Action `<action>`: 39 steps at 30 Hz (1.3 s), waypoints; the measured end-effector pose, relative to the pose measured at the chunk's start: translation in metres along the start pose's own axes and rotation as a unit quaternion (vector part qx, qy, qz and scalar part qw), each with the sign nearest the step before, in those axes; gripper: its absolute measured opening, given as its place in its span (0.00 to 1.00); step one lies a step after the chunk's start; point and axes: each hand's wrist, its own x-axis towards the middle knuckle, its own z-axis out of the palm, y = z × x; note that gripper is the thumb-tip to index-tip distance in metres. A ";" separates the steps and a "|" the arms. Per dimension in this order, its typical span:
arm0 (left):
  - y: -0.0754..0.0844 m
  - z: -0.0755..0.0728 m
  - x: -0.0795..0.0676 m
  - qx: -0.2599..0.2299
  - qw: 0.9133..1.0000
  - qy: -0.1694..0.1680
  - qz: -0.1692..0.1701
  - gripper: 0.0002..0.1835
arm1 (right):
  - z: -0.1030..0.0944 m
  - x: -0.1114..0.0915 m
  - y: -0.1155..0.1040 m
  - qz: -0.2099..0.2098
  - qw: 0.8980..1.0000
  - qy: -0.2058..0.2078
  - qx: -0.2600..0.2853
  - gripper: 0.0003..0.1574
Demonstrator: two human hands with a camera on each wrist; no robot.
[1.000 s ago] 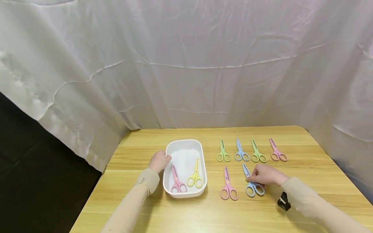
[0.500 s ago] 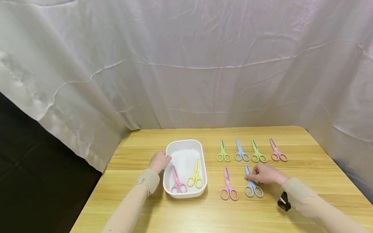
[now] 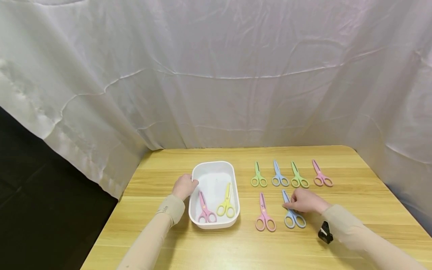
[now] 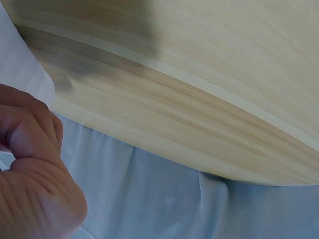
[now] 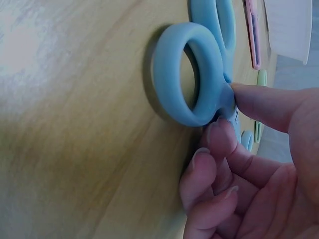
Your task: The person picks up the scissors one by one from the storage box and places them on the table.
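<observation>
In the head view my left hand grips the left rim of a white plastic tray. Inside it lie pink scissors and yellow scissors. On the wooden table to the right, my right hand pinches light blue scissors near their pivot. The right wrist view has the thumb against the blue scissors and the other fingers curled at their side, close to the tabletop. Another pair of pink scissors lies just left of them. The left wrist view has my left hand curled at the tray wall.
A back row on the table holds green scissors, blue scissors, more green scissors and pink scissors. A grey-white curtain hangs behind the table. A black device sits under the right wrist.
The blue scissors under my right hand have turned and shifted slightly, and the fingers have moved a little on them. My left hand and the tray have stayed in place.
</observation>
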 end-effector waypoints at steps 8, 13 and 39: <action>-0.001 0.001 0.002 0.002 1.000 0.003 -0.001 0.16 | 0.000 -0.002 0.000 0.005 1.000 -0.012 0.005 0.28; -0.002 0.001 0.001 0.003 1.000 0.002 -0.003 0.17 | 0.001 -0.001 0.001 0.000 1.000 -0.017 0.004 0.29; 0.001 -0.001 0.000 0.001 1.000 -0.005 -0.011 0.18 | -0.004 0.000 -0.003 0.031 0.999 0.002 0.010 0.31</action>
